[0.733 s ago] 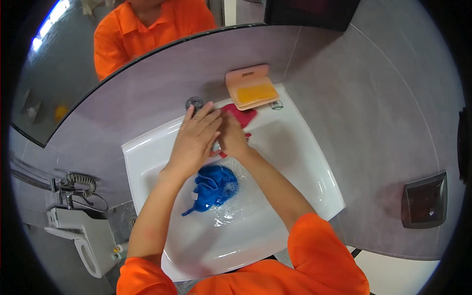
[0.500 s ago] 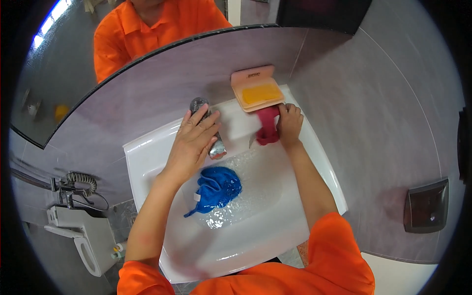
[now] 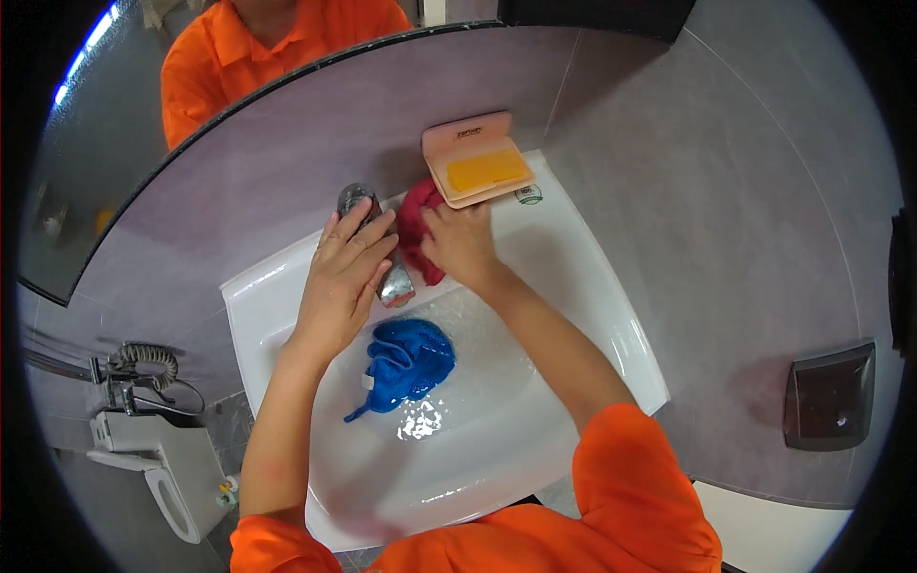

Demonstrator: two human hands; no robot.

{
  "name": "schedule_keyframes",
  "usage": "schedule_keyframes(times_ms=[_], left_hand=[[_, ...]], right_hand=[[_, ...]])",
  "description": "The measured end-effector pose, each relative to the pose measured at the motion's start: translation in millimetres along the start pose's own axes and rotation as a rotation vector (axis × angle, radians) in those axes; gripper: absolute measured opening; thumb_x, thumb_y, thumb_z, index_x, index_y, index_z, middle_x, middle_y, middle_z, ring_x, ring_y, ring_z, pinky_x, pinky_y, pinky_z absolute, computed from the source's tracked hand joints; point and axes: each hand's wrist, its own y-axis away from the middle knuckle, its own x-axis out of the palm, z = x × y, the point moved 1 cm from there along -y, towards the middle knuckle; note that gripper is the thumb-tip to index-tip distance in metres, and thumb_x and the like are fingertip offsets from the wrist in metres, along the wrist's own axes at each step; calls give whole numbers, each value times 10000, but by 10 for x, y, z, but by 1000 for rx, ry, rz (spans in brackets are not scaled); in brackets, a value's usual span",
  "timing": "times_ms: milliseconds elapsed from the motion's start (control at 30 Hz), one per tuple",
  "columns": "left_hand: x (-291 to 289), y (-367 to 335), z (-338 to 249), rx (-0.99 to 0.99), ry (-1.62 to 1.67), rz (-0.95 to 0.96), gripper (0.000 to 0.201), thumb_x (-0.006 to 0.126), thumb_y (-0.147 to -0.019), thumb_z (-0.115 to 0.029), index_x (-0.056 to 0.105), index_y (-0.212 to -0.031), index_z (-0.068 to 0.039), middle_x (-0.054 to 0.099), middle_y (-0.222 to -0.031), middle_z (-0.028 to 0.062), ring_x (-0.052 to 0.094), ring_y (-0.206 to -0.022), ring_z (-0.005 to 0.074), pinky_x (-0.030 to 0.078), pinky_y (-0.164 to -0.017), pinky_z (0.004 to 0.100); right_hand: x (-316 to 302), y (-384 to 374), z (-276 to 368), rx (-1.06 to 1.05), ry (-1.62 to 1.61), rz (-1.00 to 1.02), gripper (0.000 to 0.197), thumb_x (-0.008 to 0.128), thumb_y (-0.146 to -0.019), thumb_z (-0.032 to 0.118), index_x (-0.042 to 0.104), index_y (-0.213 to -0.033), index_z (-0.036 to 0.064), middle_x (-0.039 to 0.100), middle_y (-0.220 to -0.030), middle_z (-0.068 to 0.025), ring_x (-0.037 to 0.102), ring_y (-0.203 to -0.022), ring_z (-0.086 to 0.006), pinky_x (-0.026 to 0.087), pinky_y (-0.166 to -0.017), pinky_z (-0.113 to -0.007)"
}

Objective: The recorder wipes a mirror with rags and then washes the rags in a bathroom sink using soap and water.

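My left hand (image 3: 344, 277) lies over the chrome faucet (image 3: 395, 286), its fingers stretched out and a little apart along the top. Close to its right, my right hand (image 3: 465, 245) presses a wet-looking red cloth (image 3: 415, 227) onto the sink's back ledge, fingers bent on the fabric. Part of the cloth is hidden behind the soap dish and my fingers. A blue cloth (image 3: 411, 363) with a small white tag lies crumpled in shallow water in the white sink (image 3: 458, 473), below the faucet.
A pink soap dish (image 3: 442, 143) with a raised back holds a yellow soap bar (image 3: 487, 172) on the ledge. Above is a curved mirror (image 3: 115, 115). A dark dispenser-like box (image 3: 829, 396) hangs on the right wall; a toilet (image 3: 167, 468) stands at lower left.
My right hand and the red cloth have moved left along the ledge, from beside the soap dish's right corner to beside the faucet. The water below the faucet looks less bubbly. My left hand stays on the faucet.
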Motion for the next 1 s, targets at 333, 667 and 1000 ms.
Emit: schedule_keyframes(times_ms=[333,667,1000], left_hand=[[-23,7,-24,-19,52,22,215,510,-838,-94,587,-1023,-15,498,-1228,94,330,-1250,302,189,-1052,472],[-27,52,30,-20,-19,-7,196,530,-833,-91,589,-1003,-13,508,-1202,87,341,-1240,286,224,-1043,459],[6,22,-2,-25,79,-13,198,507,-845,-100,590,-1003,-13,502,-1222,79,324,-1254,286,202,-1055,456]], right_hand=[[436,141,-450,455,187,-58,149,553,-686,208,587,-736,71,581,-758,-99,535,-764,-284,398,-647,-436],[-292,190,-598,199,285,305,336,684,-595,252,640,-900,117,585,-781,-51,520,-824,-225,379,-656,-372],[-430,148,-1158,3,187,331,480,447,-748,-3,438,-1227,0,336,-1344,-177,277,-1261,-360,279,-1019,-451]])
